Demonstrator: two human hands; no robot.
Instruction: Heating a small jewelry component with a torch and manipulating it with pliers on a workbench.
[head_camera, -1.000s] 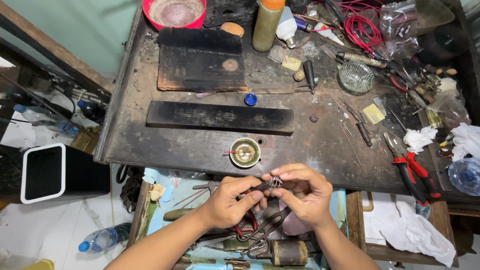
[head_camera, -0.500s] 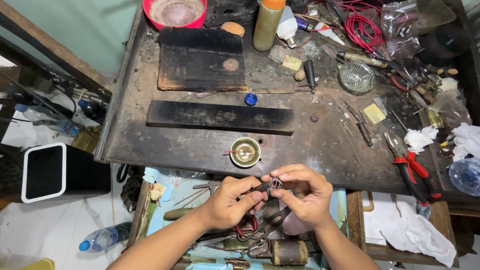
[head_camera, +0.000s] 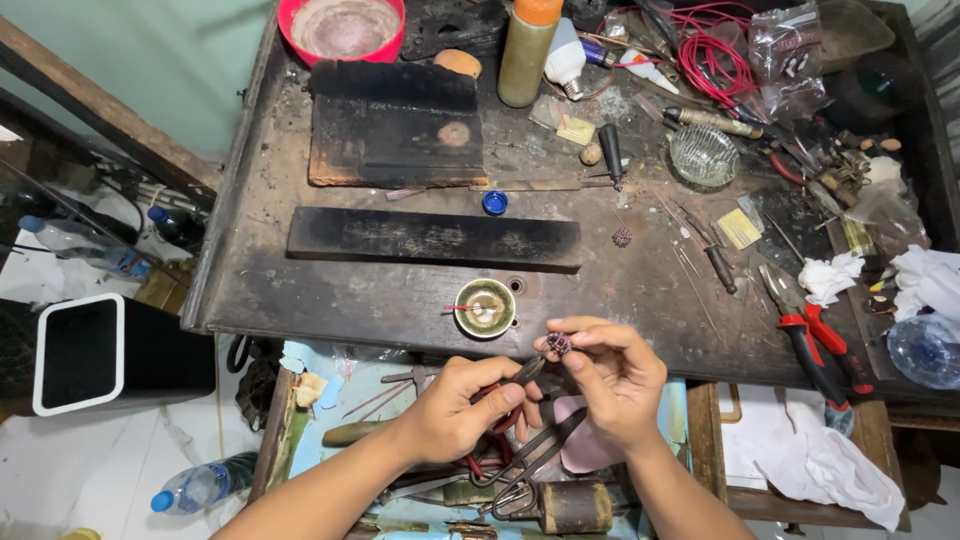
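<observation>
Right hand (head_camera: 612, 385): raised just off the near edge of the dark, scorched metal worktop (head_camera: 640, 290), thumb and forefinger pinching a small dark, beaded, cluster-shaped metal piece (head_camera: 558, 344). Left hand (head_camera: 455, 410): level with it and just beside it, fingers closed round a slim dark hand tool (head_camera: 524, 374), its tip angled up toward the cluster piece; whether the tip touches the piece cannot be told. Small round brass dish (head_camera: 486, 307): on the worktop at its near edge, just beyond the hands, holding pale matter and a thin red stick. Long flat black charred block (head_camera: 435, 238): lying across the middle of the worktop. Larger square charred slab (head_camera: 395, 125): behind it, toward the far left corner. Red round bowl (head_camera: 343, 27): at the far edge. Small blue cap (head_camera: 494, 202): between the two blocks. Tall olive bottle with orange cap (head_camera: 526, 50): upright at the far edge. Coil of red wire (head_camera: 712, 55): at the far right. Clear cut-glass dish (head_camera: 703, 155): right of centre. Red-handled pliers (head_camera: 812, 335): near the right near corner, beside crumpled white tissue (head_camera: 828, 276). Open drawer (head_camera: 330, 400): below the hands, holding black scissors (head_camera: 535, 455) and mixed tools.
</observation>
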